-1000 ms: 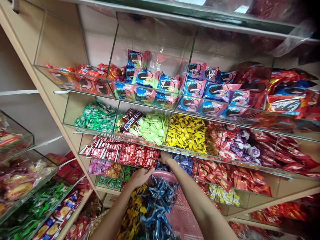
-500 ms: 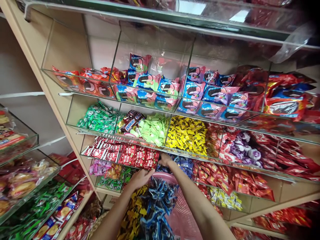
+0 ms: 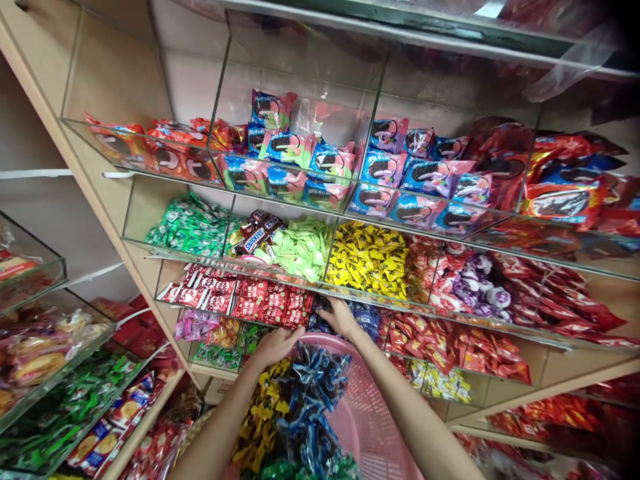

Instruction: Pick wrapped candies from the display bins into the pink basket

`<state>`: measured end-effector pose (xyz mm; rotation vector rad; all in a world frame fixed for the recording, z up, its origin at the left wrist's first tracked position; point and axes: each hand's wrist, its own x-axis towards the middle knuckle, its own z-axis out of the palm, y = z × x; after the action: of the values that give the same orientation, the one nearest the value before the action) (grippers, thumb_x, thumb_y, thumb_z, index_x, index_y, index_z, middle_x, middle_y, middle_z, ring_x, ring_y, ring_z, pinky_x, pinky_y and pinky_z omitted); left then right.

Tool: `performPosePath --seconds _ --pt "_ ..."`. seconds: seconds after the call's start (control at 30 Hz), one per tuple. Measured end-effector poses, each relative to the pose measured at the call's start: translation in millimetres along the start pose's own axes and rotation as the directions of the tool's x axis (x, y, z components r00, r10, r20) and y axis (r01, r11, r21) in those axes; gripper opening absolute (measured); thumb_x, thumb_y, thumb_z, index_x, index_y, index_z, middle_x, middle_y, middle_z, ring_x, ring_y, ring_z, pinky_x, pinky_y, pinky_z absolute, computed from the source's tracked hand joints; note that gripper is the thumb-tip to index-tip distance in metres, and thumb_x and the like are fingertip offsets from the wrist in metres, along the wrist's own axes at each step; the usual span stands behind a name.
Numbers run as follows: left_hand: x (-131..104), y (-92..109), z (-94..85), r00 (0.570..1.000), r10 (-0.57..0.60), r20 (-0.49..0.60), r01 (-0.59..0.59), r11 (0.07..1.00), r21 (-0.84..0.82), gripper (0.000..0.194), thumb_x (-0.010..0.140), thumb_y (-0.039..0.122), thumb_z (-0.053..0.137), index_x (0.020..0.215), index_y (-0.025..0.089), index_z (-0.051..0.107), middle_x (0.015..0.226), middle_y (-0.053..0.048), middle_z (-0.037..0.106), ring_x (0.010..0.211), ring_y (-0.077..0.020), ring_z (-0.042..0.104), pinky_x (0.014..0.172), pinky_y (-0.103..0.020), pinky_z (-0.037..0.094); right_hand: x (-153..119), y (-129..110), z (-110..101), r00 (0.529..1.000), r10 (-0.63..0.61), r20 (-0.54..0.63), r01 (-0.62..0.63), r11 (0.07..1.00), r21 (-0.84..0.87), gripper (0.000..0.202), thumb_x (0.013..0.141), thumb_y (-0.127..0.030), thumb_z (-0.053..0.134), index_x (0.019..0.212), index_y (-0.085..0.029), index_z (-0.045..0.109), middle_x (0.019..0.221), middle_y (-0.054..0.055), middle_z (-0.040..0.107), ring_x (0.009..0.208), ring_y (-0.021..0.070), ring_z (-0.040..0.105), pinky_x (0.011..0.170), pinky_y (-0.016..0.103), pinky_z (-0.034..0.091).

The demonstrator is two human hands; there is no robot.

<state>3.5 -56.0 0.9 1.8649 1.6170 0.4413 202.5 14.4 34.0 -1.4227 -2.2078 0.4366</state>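
My left hand [image 3: 277,347] is at the left part of the rim of a pink plastic basket [image 3: 367,373], its fingers closed at the edge and partly hidden. Wrapped sweets fill the basket's left side: yellow ones [image 3: 260,420], clear bags with blue [image 3: 315,393] and some green at the bottom. Above the far rim, my right hand [image 3: 341,318] reaches into a low shelf compartment of dark blue wrapped sweets [image 3: 367,320]. Its fingers are apart, with nothing visible in them. Red packets [image 3: 273,303] lie just left of it.
Glass-fronted shelves hold green sweets [image 3: 193,227], Snickers bars [image 3: 255,237], pale green packets [image 3: 303,247] and yellow sweets [image 3: 367,257]. Cookie packs [image 3: 283,147] stand higher up. A glass shelf edge [image 3: 370,298] runs right above my right hand. Another rack [image 3: 65,407] stands at left.
My right hand has spread its fingers over the blue sweets. The basket shows more of its right wall and some green sweets. The view has shifted slightly.
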Motion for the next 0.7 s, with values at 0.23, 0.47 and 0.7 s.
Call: performPosePath --seconds 0.23,0.47,0.7 --pt "0 -1 1.4 1.000 -0.027 0.011 0.027 1.000 -0.007 0.068 0.075 0.072 0.017 0.061 0.019 0.056 0.062 -0.004 0.061 0.062 -0.0191 0.056 0.057 -0.022 0.031 -86 -28 -27 0.985 -0.075 -0.155 0.114 0.960 0.255 0.048 0.081 -0.034 0.053 0.126 -0.026 0.042 0.102 0.006 0.050 0.097 0.0178 0.050 0.087 0.033 0.042" --pt "2 -1 1.4 0.999 -0.028 0.025 0.029 0.999 -0.028 0.068 0.074 0.074 0.018 0.061 0.019 0.055 0.062 -0.004 0.061 0.062 -0.0192 0.056 0.058 -0.023 0.031 -162 -53 -30 0.998 0.035 0.046 -0.048 0.946 0.321 0.057 0.079 -0.041 0.054 0.131 -0.028 0.033 0.129 0.005 0.044 0.118 0.0204 0.041 0.099 0.037 0.035" --pt "2 -3 2.9 1.000 -0.027 0.013 0.027 1.000 -0.003 0.067 0.074 0.073 0.017 0.056 0.018 0.052 0.056 -0.003 0.056 0.059 -0.0183 0.053 0.055 -0.022 0.029 -193 -72 -8 0.970 0.062 0.233 -0.107 0.977 0.184 0.057 0.077 -0.041 0.056 0.130 -0.031 0.037 0.128 0.005 0.046 0.123 0.0241 0.036 0.103 0.042 0.028"
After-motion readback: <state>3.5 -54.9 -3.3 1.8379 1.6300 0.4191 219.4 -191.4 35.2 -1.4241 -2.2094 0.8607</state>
